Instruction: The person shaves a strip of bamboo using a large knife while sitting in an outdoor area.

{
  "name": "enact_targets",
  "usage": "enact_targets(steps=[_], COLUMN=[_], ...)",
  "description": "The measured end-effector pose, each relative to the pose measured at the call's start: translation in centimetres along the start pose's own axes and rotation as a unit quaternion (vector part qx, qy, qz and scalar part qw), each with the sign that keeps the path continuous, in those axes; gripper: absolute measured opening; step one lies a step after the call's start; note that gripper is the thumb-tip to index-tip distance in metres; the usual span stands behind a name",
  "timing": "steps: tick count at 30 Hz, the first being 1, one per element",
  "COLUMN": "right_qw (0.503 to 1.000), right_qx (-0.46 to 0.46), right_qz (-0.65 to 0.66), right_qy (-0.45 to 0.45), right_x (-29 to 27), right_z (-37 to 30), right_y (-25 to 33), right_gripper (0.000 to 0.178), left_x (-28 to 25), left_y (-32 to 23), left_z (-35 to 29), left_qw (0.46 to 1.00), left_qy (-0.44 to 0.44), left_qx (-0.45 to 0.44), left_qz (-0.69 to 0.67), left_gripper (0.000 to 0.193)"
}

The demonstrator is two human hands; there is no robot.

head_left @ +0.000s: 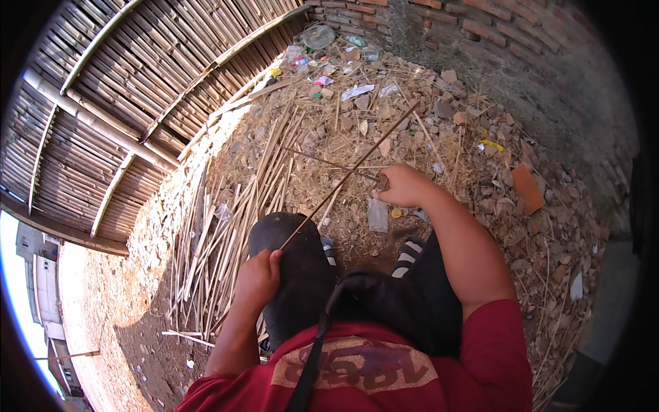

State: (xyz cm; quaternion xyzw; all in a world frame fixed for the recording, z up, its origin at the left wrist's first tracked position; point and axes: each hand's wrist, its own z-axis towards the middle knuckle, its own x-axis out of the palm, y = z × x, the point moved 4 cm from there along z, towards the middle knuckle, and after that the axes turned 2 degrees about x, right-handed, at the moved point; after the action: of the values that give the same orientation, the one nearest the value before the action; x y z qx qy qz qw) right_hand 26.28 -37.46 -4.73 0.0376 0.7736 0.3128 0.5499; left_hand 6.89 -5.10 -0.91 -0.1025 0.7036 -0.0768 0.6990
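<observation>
My left hand (pixel 258 280) is closed round the lower end of a long, thin brown bamboo strip (pixel 386 135), beside my left knee. The strip slants up and away to the right. In my closed right hand (pixel 405 185) is a long, thin, dark blade-like tool (pixel 312 156) with a brown grip end, which looks like a knife seen edge-on. It points to the left and crosses the strip in the picture; whether the two touch, I cannot tell. Part of the grip is hidden by my fingers.
Many split bamboo strips (pixel 206 268) lie piled on the left. A slatted bamboo panel (pixel 158 75) leans at the upper left, and a brick wall (pixel 522 69) curves along the right. Rubble, dry straw, litter and an orange tile piece (pixel 527 189) cover the ground.
</observation>
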Motion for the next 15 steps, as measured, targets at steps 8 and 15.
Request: enact_targets(steps=[8, 15], right_qw=[0.999, 0.999], right_qx=[-0.037, -0.043], right_qz=[0.019, 0.026], right_qy=[0.025, 0.007], right_x=[-0.3, -0.8], right_z=[-1.0, -1.2], right_y=[2.1, 2.1], right_gripper=[0.036, 0.035], left_x=[-0.1, 0.1], left_y=[0.2, 0.6], left_z=[0.2, 0.2], left_qw=[1.000, 0.999], left_qy=[0.009, -0.001], left_qx=[0.003, 0.009], left_qz=[-0.029, -0.048], left_gripper=[0.041, 0.041])
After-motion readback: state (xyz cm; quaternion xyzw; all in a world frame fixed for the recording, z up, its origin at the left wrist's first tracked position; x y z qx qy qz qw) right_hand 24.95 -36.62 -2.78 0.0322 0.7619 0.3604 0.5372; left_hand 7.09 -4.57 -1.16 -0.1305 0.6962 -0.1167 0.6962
